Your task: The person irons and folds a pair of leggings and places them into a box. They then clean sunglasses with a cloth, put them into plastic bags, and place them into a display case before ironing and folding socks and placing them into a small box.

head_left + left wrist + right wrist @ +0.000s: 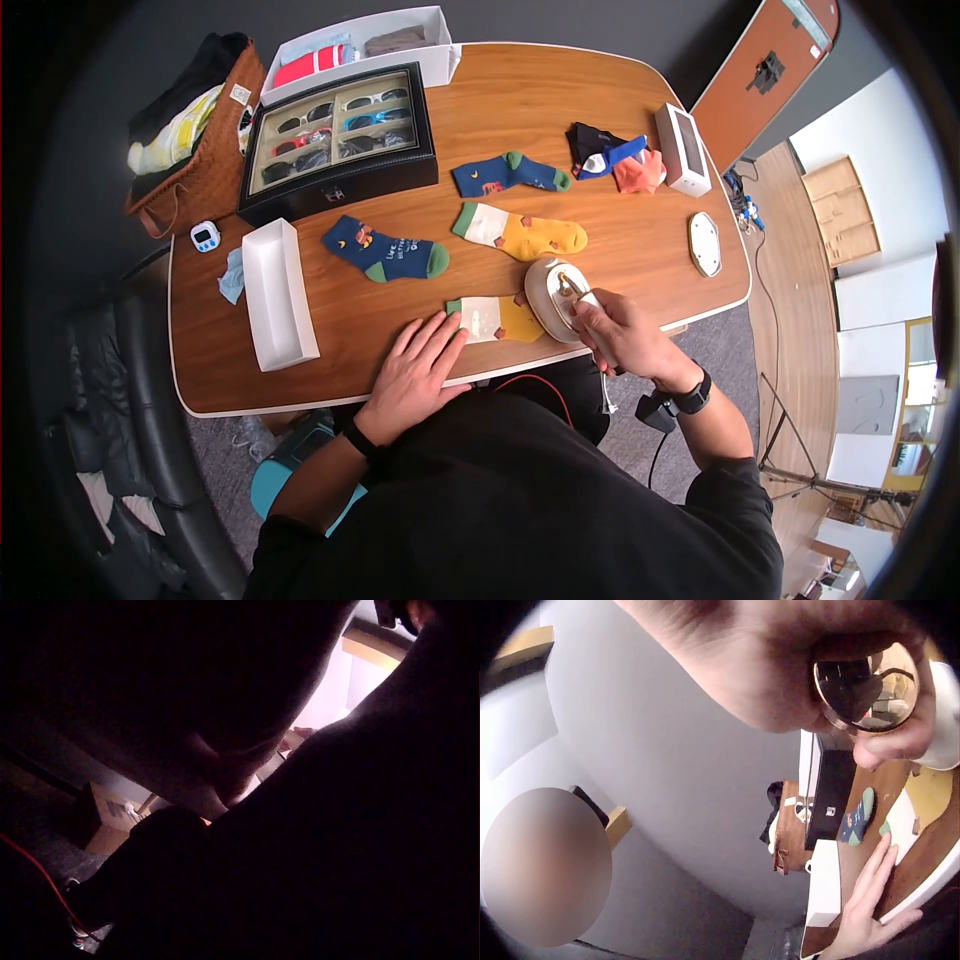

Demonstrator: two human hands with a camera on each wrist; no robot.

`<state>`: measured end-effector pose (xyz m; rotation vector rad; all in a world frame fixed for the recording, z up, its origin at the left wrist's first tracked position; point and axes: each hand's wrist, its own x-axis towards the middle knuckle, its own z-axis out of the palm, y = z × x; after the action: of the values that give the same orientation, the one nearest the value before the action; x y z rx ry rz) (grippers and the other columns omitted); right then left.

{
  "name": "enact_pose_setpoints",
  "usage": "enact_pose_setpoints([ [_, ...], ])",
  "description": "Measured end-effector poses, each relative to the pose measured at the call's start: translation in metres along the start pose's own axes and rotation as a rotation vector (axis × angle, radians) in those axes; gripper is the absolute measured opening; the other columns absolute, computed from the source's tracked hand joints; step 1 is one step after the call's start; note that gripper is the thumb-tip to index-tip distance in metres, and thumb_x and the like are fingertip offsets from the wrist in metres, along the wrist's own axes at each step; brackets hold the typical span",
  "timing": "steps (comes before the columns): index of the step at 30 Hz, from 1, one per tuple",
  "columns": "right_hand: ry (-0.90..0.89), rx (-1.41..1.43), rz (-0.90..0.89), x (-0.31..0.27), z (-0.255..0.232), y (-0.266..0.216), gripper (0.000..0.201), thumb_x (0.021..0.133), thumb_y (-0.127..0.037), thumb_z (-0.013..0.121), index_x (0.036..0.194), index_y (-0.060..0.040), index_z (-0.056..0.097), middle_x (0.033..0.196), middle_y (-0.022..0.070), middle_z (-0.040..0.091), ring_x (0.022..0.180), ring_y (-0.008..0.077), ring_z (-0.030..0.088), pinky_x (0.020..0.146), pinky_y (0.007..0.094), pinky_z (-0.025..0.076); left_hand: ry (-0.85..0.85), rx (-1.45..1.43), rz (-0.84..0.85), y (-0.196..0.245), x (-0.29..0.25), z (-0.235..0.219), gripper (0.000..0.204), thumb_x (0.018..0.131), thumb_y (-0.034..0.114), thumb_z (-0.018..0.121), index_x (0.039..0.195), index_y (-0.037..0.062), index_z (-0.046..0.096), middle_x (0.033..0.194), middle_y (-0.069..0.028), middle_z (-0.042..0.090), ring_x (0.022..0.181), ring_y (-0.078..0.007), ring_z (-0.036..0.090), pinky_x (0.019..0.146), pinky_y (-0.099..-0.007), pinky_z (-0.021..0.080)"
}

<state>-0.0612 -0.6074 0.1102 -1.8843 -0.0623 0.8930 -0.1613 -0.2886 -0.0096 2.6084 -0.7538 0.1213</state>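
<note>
My right hand [632, 335] grips the handle of a small white handheld iron [538, 300] with a rounded head. The iron stands over the foot end of a yellow and cream sock [484, 318] with a green cuff near the table's front edge, hiding the toe. The handle's shiny, mirror-like round end [866, 686] shows in the right wrist view. My left hand [412, 362] lies flat with fingers spread, its fingertips at the sock's cuff. Farther back lie a matching yellow sock [545, 236] and two navy socks [395, 255] with green heels and toes. The left wrist view is mostly dark.
An open white box [280, 295] stands left, near a small timer [205, 236]. Behind are a sunglasses case [335, 140], a white tray [445, 55] of folded cloths and a brown basket [205, 165]. Folded socks [640, 170], a white box [683, 150] and an oval plate [704, 243] are right.
</note>
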Motion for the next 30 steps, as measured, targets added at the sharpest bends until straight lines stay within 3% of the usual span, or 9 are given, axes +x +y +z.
enact_pose_setpoints([
  [7,0.040,0.029,0.044,-0.004,-0.008,-0.004,0.036,0.117,-0.032,0.046,0.107,0.0004,0.058,0.079,0.0003,0.058,0.052,0.0084,0.057,0.045,0.0255,0.048,-0.004,-0.004,0.004,0.000,0.000,-0.002,0.084,0.083,0.040,0.087,0.150,0.0005,0.056,0.162,-0.0196,0.048,0.151,-0.0372,0.044,0.125,-0.0535,0.034],
  [11,0.036,-0.016,-0.019,-0.002,-0.013,0.011,0.037,0.118,-0.032,0.046,0.107,0.0010,0.059,0.075,-0.0004,0.056,0.051,0.0087,0.056,0.045,0.0258,0.048,-0.009,-0.006,-0.001,0.001,-0.001,0.000,0.084,0.083,0.041,0.087,0.150,0.0003,0.056,0.162,-0.0195,0.048,0.151,-0.0374,0.045,0.125,-0.0537,0.034],
  [17,0.141,0.027,-0.021,-0.011,-0.029,0.011,0.038,0.117,-0.032,0.047,0.103,0.0009,0.059,0.075,0.0012,0.057,0.052,0.0096,0.057,0.048,0.0248,0.047,0.025,-0.013,0.030,0.001,0.001,-0.002,0.084,0.081,0.040,0.088,0.148,-0.0009,0.057,0.161,-0.0196,0.049,0.149,-0.0376,0.046,0.124,-0.0541,0.035],
  [19,0.265,0.109,0.070,-0.016,-0.041,0.015,0.038,0.117,-0.032,0.048,0.104,0.0008,0.060,0.075,0.0009,0.056,0.053,0.0093,0.057,0.048,0.0251,0.047,0.019,0.016,0.020,0.001,0.002,-0.001,0.084,0.080,0.040,0.089,0.147,-0.0010,0.059,0.161,-0.0202,0.050,0.149,-0.0382,0.047,0.124,-0.0542,0.035],
  [24,0.325,0.098,0.045,-0.026,-0.068,0.041,0.038,0.116,-0.035,0.051,0.113,0.0012,0.064,0.080,0.0017,0.060,0.052,0.0092,0.057,0.047,0.0255,0.048,-0.038,0.005,0.024,0.002,0.007,-0.009,0.087,0.077,0.039,0.091,0.146,-0.0017,0.058,0.161,-0.0219,0.048,0.148,-0.0407,0.046,0.122,-0.0562,0.036],
  [27,0.361,0.254,0.075,-0.036,-0.072,0.042,0.038,0.115,-0.035,0.051,0.116,0.0008,0.064,0.080,0.0014,0.060,0.052,0.0093,0.057,0.047,0.0255,0.048,0.059,-0.008,0.018,0.010,0.028,-0.036,0.084,0.079,0.040,0.091,0.144,-0.0020,0.060,0.161,-0.0221,0.047,0.148,-0.0410,0.045,0.122,-0.0574,0.036],
  [30,0.414,0.173,0.079,-0.036,-0.085,0.048,0.040,0.115,-0.034,0.051,0.122,0.0020,0.066,0.080,0.0019,0.063,0.051,0.0096,0.058,0.044,0.0253,0.046,0.086,0.047,0.078,0.006,0.066,-0.049,0.070,0.084,0.028,0.086,0.141,-0.0038,0.060,0.156,-0.0204,0.053,0.144,-0.0379,0.050,0.118,-0.0523,0.041],
])
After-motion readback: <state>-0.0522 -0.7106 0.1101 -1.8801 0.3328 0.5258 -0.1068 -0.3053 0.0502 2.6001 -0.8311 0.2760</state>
